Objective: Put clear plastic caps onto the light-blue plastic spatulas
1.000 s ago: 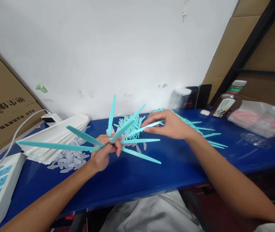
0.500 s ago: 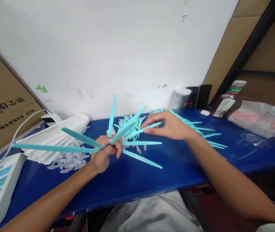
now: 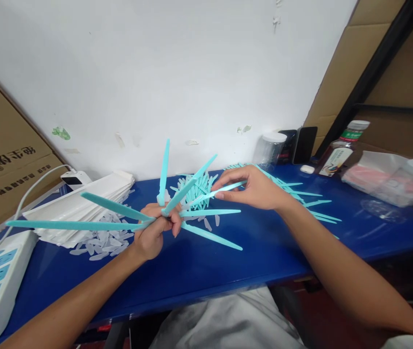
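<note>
My left hand [image 3: 155, 228] is closed around the ends of several long, tapered turquoise plastic sticks [image 3: 112, 206], which fan out to both sides and upward. To its right, my right hand [image 3: 255, 186] pinches one more turquoise stick [image 3: 212, 195] between thumb and fingers. That stick slants down toward the left hand; whether its lower end touches the others I cannot tell. Behind the hands lies a pile of short turquoise pieces mixed with pale ones [image 3: 199, 191]. More long turquoise sticks [image 3: 313, 203] spread out beyond the right forearm.
On the blue table [image 3: 206, 271], translucent white slips [image 3: 106, 242] lie beside a stack of white pouches [image 3: 79, 206]. A power strip [image 3: 1, 281] sits at the left edge. A clear jar [image 3: 270, 150], a bottle [image 3: 342, 150] and a pink-filled bag [image 3: 377, 177] stand at right.
My left hand and its fan of sticks have shifted slightly left. My right hand keeps its pinch and has hardly moved.
</note>
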`<state>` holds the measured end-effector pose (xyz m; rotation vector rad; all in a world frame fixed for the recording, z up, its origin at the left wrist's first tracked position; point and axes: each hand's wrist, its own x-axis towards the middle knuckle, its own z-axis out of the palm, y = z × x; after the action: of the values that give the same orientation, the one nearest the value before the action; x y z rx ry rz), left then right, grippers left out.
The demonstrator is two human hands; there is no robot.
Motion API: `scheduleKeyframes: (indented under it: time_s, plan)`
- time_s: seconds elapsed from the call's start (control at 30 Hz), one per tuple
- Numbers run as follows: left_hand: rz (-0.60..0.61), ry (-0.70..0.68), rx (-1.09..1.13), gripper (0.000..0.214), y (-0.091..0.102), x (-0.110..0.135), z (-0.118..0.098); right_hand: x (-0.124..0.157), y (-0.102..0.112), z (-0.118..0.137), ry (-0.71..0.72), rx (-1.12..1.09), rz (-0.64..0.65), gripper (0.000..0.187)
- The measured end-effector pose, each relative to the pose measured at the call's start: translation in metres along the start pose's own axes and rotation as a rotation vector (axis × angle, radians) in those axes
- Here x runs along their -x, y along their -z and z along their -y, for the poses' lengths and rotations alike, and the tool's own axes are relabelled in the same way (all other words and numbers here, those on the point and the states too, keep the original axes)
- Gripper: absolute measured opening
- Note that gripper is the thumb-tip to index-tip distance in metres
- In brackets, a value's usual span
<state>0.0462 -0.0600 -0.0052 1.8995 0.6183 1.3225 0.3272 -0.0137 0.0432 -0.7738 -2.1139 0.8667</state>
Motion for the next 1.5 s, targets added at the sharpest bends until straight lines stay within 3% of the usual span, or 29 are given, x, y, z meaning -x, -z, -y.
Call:
scheduleKeyframes:
  time_s: [0.27, 0.4, 0.5, 0.6, 0.67, 0.77, 0.87, 0.97, 1.17, 1.4, 1.5]
  plan:
    - [-0.006, 0.009, -0.024, 0.026, -0.004, 0.004, 0.001, -0.003, -0.032, -0.001, 0.006, -0.135, 0.041, 0.027]
    - [-0.016, 0.037, -0.015, 0.026, -0.003, 0.004, 0.000, -0.004, -0.036, -0.001, 0.000, -0.172, 0.073, 0.030]
    - [-0.025, 0.034, -0.018, 0.025, -0.003, 0.003, -0.001, -0.006, -0.022, -0.006, 0.017, -0.102, 0.073, 0.036]
    - [-0.026, 0.008, -0.038, 0.025, -0.002, 0.001, -0.002, -0.007, 0.006, -0.022, -0.017, 0.182, -0.140, 0.041]
    - [-0.011, -0.011, -0.061, 0.026, -0.001, 0.001, -0.001, -0.005, 0.028, -0.038, -0.135, 0.492, -0.278, 0.038]
    - [0.020, -0.051, -0.079, 0.028, 0.001, 0.001, 0.003, 0.000, 0.052, -0.060, -0.409, 0.809, -0.067, 0.027]
    - [0.039, -0.103, -0.095, 0.030, 0.003, 0.002, 0.009, 0.006, 0.062, -0.073, -0.637, 0.832, 0.153, 0.029]
    - [0.049, -0.131, -0.149, 0.032, 0.007, 0.003, 0.014, 0.009, 0.065, -0.080, -0.761, 0.814, 0.271, 0.029]
    - [0.080, -0.194, -0.242, 0.034, 0.013, 0.004, 0.024, 0.006, 0.068, -0.081, -0.779, 0.775, 0.327, 0.018]
    - [0.123, -0.187, -0.271, 0.037, 0.016, 0.007, 0.031, 0.018, 0.095, -0.077, -0.820, 0.796, 0.201, 0.047]
    - [0.135, -0.178, -0.281, 0.037, 0.016, 0.007, 0.031, 0.028, 0.107, -0.082, -0.915, 0.753, 0.271, 0.054]
